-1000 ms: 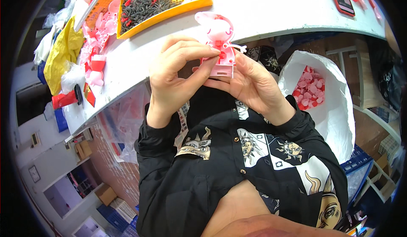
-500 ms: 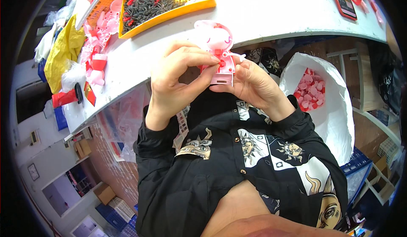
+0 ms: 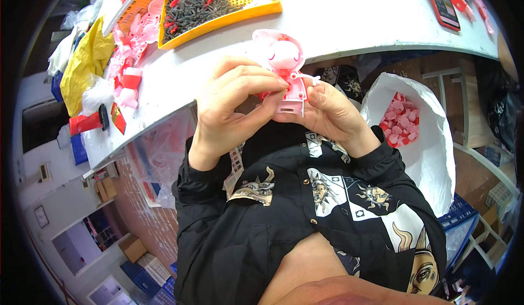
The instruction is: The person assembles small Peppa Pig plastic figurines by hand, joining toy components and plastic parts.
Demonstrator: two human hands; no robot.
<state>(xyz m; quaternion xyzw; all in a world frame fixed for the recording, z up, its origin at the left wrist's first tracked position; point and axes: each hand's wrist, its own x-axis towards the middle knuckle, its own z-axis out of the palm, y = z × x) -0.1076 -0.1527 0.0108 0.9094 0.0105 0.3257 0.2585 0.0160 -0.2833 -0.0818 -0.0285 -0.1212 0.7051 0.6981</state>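
A pink plastic toy figure shell (image 3: 285,55), with a round head and an open-backed body, is held up in front of my chest at the table's edge. My right hand (image 3: 337,113) grips the body's lower right side, thumb in front and fingers behind. By that thumb a thin pale pink piece (image 3: 311,79) juts out sideways. My left hand (image 3: 233,97) is closed in a pinch, its thumb and forefinger tips at the body's red inside. Some red shows at these tips, but what they hold is too small to make out.
A yellow tray (image 3: 221,22) of dark screw-like pieces and small pink parts stands on the white table (image 3: 338,16). Pink and red parts (image 3: 130,81) are heaped to its left. A phone (image 3: 441,2) lies far right. Below right, a white sack (image 3: 423,163) holds pink and red pieces.
The view has shifted slightly, so table things sit a little further right and lower. My left fingertips remain pinched at the toy's body, and my right hand keeps its grip.
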